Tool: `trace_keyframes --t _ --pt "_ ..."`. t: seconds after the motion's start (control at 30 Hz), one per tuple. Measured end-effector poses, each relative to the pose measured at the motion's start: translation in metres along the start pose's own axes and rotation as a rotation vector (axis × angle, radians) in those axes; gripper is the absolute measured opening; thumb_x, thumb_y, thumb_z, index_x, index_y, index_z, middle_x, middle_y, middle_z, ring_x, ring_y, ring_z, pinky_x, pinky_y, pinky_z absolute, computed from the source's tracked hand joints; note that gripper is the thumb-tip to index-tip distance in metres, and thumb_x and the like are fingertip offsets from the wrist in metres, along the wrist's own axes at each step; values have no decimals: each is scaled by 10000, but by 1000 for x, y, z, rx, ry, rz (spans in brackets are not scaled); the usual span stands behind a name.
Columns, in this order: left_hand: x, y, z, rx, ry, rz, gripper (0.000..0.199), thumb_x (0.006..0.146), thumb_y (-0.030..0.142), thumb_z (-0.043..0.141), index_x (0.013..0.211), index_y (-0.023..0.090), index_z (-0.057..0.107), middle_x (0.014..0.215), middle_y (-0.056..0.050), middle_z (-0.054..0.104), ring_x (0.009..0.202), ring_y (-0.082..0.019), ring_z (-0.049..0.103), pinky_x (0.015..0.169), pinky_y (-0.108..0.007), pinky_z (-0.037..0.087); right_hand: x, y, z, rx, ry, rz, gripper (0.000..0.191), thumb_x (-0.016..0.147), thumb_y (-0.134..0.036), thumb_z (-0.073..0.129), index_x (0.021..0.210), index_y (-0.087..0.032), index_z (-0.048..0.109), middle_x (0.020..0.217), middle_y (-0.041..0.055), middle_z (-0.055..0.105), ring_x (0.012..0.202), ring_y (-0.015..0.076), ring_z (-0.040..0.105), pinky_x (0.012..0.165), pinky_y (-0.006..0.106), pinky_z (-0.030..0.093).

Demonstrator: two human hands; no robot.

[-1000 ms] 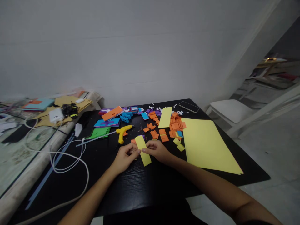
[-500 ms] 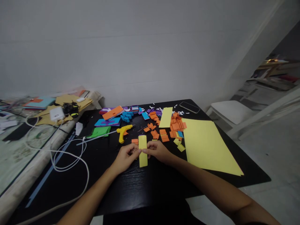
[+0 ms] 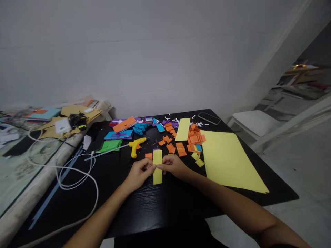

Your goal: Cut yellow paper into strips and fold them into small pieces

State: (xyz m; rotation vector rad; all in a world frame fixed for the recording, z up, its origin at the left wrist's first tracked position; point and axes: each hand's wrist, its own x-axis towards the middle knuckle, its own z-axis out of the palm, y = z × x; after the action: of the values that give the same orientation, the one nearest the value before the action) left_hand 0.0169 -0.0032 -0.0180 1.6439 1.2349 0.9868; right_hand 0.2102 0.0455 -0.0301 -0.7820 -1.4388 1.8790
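A narrow yellow paper strip [image 3: 157, 176] is held upright lengthwise over the black table, between my two hands. My left hand [image 3: 139, 172] pinches its left edge, thumb on top. From the right side my right hand [image 3: 176, 167] pinches the same strip, and the two thumb tips nearly meet at its middle. A bit of purple shows behind the strip's far end. Just beyond lie small orange paper pieces [image 3: 181, 152] and a yellow glue gun [image 3: 136, 146] pointing right. The fingers under the strip are mostly hidden.
Large yellow sheets [image 3: 232, 162] cover the table's right part. A yellow paper rectangle [image 3: 183, 129] lies among orange pieces. Behind are a phone [image 3: 209, 117], blue folded pieces [image 3: 140, 128] and green paper [image 3: 110, 145]. A white cable [image 3: 96, 186] loops at left; a white stool [image 3: 254, 122] stands right.
Both hands keep their pinch on the yellow strip. The strip has shifted very slightly; everything else looks the same.
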Motion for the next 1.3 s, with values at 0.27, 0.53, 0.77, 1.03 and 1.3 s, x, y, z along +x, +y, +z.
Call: trace_keyframes --t 0.27,0.53,0.77,1.03,1.3 --pt "0 3 0 -7 24 8 276 887 392 611 761 146 617 621 29 521 570 -101 458 551 -205 387 0 0 -1 -16 4 5 388 655 -473 827 741 -132 662 694 23 691 585 121 616 582 256 503" --pt "0 3 0 2 -1 -1 275 858 407 643 770 147 626 657 16 536 612 -113 470 583 -217 392 -2 -1 2 -49 -1 -28 314 682 -428 797 742 -148 668 691 11 685 602 133 621 597 266 499" --pt "0 4 1 2 -41 2 271 843 389 643 730 145 609 644 21 505 616 -114 438 584 -217 368 -5 -2 6 -87 -25 -41 198 705 -290 731 842 -147 715 808 31 728 736 178 671 711 298 519" --pt "2 9 4 -28 -19 -29 287 794 396 672 686 144 592 616 32 487 588 -105 419 563 -213 355 -4 -5 9 -111 -41 -88 150 714 -223 657 834 -146 701 813 28 728 744 174 668 732 299 512" --pt "8 5 -22 -58 177 -70 299 755 410 700 664 155 573 564 54 455 531 -88 397 520 -204 327 5 -9 -17 -223 155 -64 95 723 -232 664 690 -175 595 548 -34 600 525 118 573 564 244 460"
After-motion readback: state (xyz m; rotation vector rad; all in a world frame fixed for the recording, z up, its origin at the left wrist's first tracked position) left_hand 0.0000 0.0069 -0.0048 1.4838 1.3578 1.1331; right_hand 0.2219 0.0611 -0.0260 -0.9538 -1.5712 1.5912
